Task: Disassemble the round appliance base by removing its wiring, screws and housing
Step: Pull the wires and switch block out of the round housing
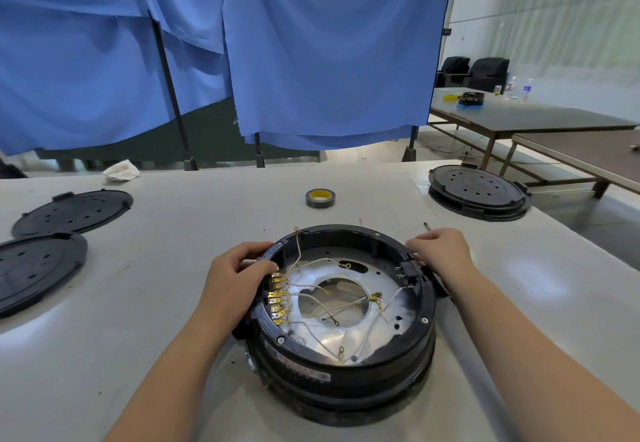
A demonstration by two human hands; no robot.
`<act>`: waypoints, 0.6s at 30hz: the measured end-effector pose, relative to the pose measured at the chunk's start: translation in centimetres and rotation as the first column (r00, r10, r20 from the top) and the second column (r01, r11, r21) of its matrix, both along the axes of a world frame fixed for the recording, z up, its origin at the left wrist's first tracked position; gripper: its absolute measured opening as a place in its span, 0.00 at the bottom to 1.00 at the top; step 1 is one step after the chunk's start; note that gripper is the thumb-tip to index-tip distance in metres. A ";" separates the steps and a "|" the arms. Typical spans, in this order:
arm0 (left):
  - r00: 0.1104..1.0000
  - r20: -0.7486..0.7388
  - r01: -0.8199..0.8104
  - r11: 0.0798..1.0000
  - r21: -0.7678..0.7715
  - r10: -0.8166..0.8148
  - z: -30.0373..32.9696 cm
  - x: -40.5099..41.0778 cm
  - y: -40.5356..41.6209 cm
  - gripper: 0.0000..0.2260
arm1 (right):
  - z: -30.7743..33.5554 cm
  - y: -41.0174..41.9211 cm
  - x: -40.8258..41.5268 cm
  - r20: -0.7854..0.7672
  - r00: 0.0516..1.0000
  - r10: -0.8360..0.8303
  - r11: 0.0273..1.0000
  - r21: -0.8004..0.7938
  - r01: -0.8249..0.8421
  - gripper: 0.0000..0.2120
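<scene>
Black round appliance base on grey table, left hand and right hand gripping opposite rim edges, white wires loose inside

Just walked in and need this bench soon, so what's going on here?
A person is taking apart a round appliance base on the table. The left hand grips its rim beside the brass terminals; the right hand holds the opposite rim. White wires lie loose inside. Black covers and tape sit nearby.

A workshop-like hall: long worktables, blue cloth screens on stands, and black appliance lids lying about.
</scene>
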State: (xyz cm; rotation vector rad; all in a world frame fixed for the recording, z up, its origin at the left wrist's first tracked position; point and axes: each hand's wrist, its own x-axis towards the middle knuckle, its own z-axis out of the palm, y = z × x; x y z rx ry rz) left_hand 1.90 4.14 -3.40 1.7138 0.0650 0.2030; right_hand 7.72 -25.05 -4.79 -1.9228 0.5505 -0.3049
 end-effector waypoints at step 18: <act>1.000 0.004 0.002 1.000 -0.012 -0.002 0.0 0.0 -0.1 0.11 | 6.8 8.8 -3.4 0.143 0.795 0.590 0.728 -0.521 -0.446 0.05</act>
